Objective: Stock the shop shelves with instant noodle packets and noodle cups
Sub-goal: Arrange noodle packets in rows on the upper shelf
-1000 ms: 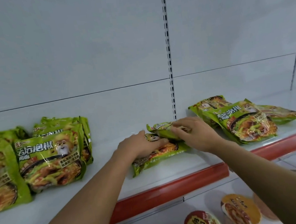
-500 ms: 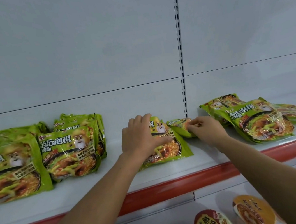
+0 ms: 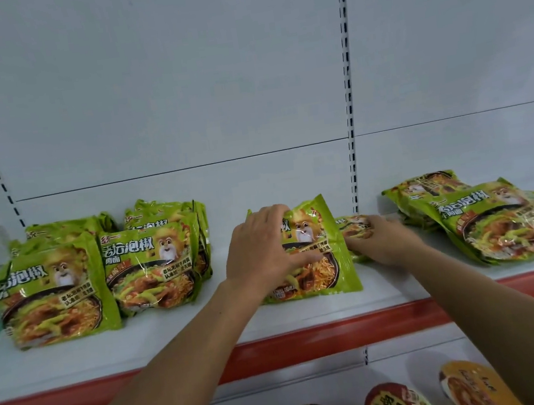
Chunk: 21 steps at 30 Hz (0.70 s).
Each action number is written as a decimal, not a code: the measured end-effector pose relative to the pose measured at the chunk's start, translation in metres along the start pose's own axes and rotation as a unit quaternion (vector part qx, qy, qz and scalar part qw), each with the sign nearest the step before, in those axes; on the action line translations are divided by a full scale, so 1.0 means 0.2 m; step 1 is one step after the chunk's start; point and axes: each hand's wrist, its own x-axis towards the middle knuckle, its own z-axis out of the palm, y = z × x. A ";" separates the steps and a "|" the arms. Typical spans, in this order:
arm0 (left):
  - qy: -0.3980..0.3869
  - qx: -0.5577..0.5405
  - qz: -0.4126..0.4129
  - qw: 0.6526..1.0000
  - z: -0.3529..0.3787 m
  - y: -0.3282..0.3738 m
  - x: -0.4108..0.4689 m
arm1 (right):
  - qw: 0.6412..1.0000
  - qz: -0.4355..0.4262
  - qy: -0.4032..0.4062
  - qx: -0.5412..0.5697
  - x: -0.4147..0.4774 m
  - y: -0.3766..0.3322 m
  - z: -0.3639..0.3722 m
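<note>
While the left grip [image 3: 261,247] curled over the top edge of a green plastic noodle packet with a cartoon animal on its front [image 3: 320,280], thumb across its face, that packet stood tilted back at mid-shelf. Just beside it, the right grip [image 3: 383,241] pinched a second green packet [image 3: 352,225], lying low behind the first one's right edge. Rows of upright green packets [image 3: 99,278] stood to the left, a strip of bare white shelf [image 3: 76,360] between, and a loose pile of packets [image 3: 499,226] lay near the right. Bare shelf ran forward to the red front lip [image 3: 311,342] — round noodle cups [image 3: 397,402] showed below.
</note>
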 end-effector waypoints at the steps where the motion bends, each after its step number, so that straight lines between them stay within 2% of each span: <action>1: 0.009 -0.003 0.003 1.000 0.00 0.00 0.00 | 1.000 0.002 0.005 0.010 0.00 0.00 0.00; 3: 0.030 -0.008 0.010 0.999 -0.01 -0.01 -0.02 | 0.998 0.014 0.024 0.060 0.00 -0.02 0.00; 5: 0.051 -0.009 0.015 0.999 -0.02 -0.03 -0.03 | 0.986 0.028 0.041 0.158 -0.01 -0.04 0.00; 8: 0.078 -0.023 0.014 0.997 -0.04 -0.05 -0.06 | 0.942 0.063 0.041 0.327 -0.01 -0.06 0.00; 10: 0.091 -0.033 0.015 0.995 -0.07 -0.07 -0.07 | 0.915 0.086 0.028 0.393 -0.02 -0.07 0.01; 15: 0.133 -0.049 0.021 0.990 -0.15 -0.14 -0.12 | 0.855 0.103 0.061 0.504 -0.07 -0.13 0.04; 21: 0.167 -0.068 0.031 0.983 -0.29 -0.23 -0.19 | 0.798 0.040 0.119 0.590 -0.19 -0.28 0.06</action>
